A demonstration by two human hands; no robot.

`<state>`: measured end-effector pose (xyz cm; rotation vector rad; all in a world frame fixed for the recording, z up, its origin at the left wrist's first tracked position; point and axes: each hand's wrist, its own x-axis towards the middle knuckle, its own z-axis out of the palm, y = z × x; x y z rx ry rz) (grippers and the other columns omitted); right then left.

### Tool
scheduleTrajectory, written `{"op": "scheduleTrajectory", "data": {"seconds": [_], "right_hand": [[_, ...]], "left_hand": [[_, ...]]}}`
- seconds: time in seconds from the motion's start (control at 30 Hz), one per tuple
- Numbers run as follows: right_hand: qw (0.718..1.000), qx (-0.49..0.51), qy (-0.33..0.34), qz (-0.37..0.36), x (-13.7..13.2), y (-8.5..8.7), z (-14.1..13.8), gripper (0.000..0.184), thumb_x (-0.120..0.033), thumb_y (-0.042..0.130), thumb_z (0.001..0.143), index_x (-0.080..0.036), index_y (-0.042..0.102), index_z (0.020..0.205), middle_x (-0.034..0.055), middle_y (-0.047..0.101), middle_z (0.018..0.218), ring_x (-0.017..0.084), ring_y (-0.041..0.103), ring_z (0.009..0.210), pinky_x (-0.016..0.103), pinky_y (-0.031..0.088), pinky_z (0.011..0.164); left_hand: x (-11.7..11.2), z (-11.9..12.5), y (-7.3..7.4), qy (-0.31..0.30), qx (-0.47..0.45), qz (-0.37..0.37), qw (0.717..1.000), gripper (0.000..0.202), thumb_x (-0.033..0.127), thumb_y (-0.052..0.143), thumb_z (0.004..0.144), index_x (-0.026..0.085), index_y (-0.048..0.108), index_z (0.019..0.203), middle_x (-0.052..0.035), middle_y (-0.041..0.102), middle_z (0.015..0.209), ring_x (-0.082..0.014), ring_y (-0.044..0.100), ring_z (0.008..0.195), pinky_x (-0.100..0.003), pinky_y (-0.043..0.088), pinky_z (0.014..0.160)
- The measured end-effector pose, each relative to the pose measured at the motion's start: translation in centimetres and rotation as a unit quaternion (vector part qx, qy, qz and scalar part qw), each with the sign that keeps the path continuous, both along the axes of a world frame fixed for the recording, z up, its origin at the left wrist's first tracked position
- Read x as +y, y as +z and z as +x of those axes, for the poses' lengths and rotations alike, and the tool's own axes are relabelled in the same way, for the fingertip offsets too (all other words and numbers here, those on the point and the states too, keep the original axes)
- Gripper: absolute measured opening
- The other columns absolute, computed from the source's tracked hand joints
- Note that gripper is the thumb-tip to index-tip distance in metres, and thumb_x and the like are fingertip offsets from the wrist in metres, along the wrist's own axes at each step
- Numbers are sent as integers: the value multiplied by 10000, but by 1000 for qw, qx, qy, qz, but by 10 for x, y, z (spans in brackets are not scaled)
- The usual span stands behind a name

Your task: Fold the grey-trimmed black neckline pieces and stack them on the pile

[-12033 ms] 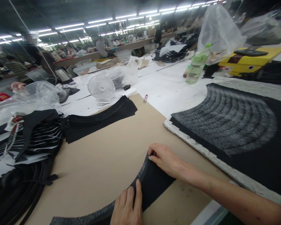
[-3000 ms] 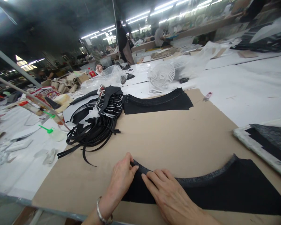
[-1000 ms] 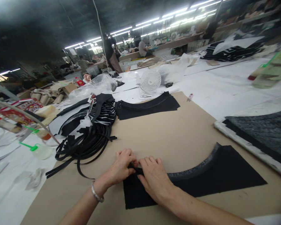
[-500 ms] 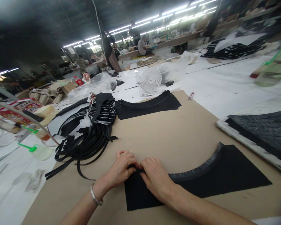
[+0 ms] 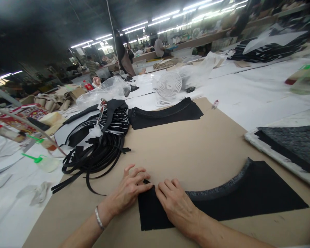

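Note:
A black fabric panel (image 5: 253,193) with a curved upper edge lies flat on brown paper, and a dark grey strip (image 5: 217,191) runs along that curve. My left hand (image 5: 130,187), with a bracelet at the wrist, is at the panel's upper left corner. Its thumb and index finger close on the edge there, while the other fingers fan out. Close beside it, my right hand (image 5: 179,206) has its fingers curled down on the same edge, its fingertips pressing the fabric. What lies under the right fingers is hidden.
A coil of black strips (image 5: 103,155) lies to the left beside a striped stack. Another curved black piece (image 5: 165,115) is at the paper's far edge, near a white fan (image 5: 169,84). Green-tipped bottles (image 5: 45,163) stand left; a board with grey fabric (image 5: 294,144) lies right.
My left hand's fingers have spread and lifted, with its thumb straighter along the edge. My right fingers have drawn in more closely. The whole view has shifted slightly.

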<state>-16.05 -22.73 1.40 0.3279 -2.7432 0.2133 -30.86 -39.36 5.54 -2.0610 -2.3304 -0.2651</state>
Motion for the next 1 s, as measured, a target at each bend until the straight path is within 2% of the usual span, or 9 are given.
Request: {"op": "scheduleTrajectory", "data": {"seconds": [0.13,0.2,0.27,0.37,0.5,0.7,0.87,1.0], "right_hand": [[999,7,10,31,0,2,1,177,-47,564,780,-151,587,921,58,561,882,222,434,787,383,304,715],[999,0,12,38,0,2,1,174,-50,561,780,-151,587,919,57,559,877,224,434,785,385,305,721],[999,-5,11,33,0,2,0,202,-38,554,776,-151,588,939,54,561,881,222,437,789,381,305,730],[999,-35,-9,-7,0,4,-2,275,-8,545,757,-161,584,982,50,568,905,220,448,815,372,305,764],[990,-113,-34,-81,0,13,-6,331,-35,543,777,-171,559,1079,58,573,973,227,468,883,363,309,803],[979,-140,-35,-146,-1,20,-14,223,-141,566,862,-200,555,1078,47,575,1000,224,487,939,358,311,827],[985,-122,-44,-118,-4,19,-27,105,-154,591,873,-199,566,964,34,586,924,222,509,887,356,320,803],[993,-104,-6,-49,-2,19,-37,102,-92,547,886,-193,559,882,28,588,867,208,522,814,350,323,760]], "left_hand": [[-6,4,-3,33,22,64,997,334,74,452,918,305,667,1027,-18,608,1227,-205,445,1222,-498,173,1073],[-9,11,-3,63,15,102,993,317,72,431,923,270,675,964,-36,621,1179,-199,474,1179,-474,216,1049],[-11,21,-4,87,-5,122,989,341,61,395,929,255,664,1005,-42,647,1082,-181,517,1096,-435,254,1008],[-13,37,-9,110,-31,122,986,345,67,366,936,222,630,1096,-39,673,984,-172,552,1001,-395,285,948],[-15,49,-17,124,-26,121,985,341,89,354,942,195,609,1142,-53,682,1014,-190,563,1000,-397,280,933],[-16,51,-16,154,-47,136,978,313,89,376,939,211,618,1095,-38,681,1024,-188,558,1014,-401,278,935],[-11,48,-13,173,-67,121,975,297,101,386,935,224,623,1065,-39,675,1004,-196,547,1009,-415,291,938],[-11,49,-16,163,-56,104,979,310,98,383,935,211,609,1114,-47,673,1036,-202,544,1027,-419,287,951]]}}
